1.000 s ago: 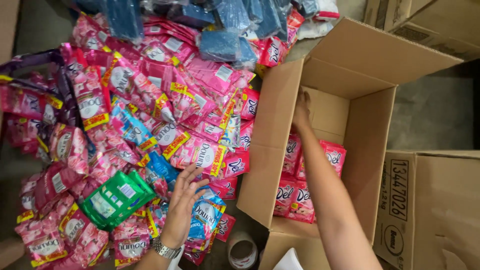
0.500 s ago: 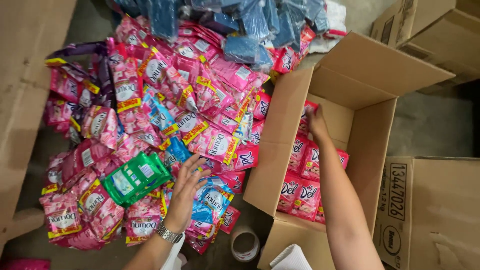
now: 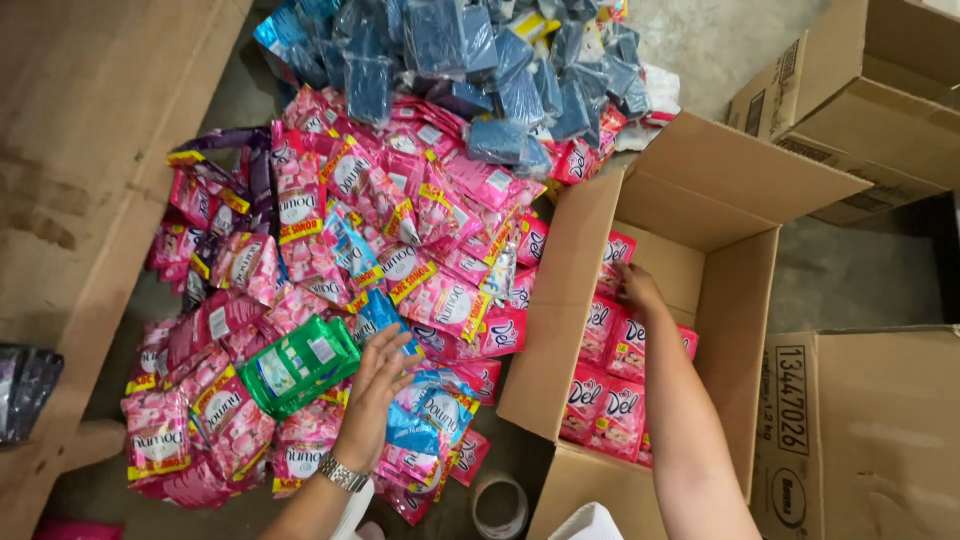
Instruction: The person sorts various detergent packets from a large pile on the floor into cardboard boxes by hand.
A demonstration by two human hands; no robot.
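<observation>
Grip: left hand lies flat, fingers spread, palm down on the sachet heap; holds nothing, pinches nothing. Fingertips touch a blue sachet and sit just beside the green sachet pack at its 9 o'clock. Metal watch on the wrist. Right hand is inside the open cardboard box, fingers curled down onto the upper edge of the pink packets there; whether it pinches one or only presses, cannot tell, as the fingertips are hidden behind the packets.

Near field, 6 o'clock: tape roll on the floor between the heap and box corner, w/ a white item beside it, kind unclear.

Mid field: pink packets in the box stand on edge in rows, faces up toward the camera, packed tight against the left wall; judged so placed to fill the box in order. Box flaps are folded outward, which keeps the opening free for the arm.

Heap at 9 to 11 o'clock of the box: loose pink sachets lying at all angles, overlapping, unsorted; a few purple sachets at its left edge.

Far field, 12 o'clock: blue packets piled apart from the pink, touching the heap's top edge. At 2 o'clock, a second carton; at 4 o'clock, a third carton, shut. At 9 o'clock, flat cardboard sheet along the heap.
</observation>
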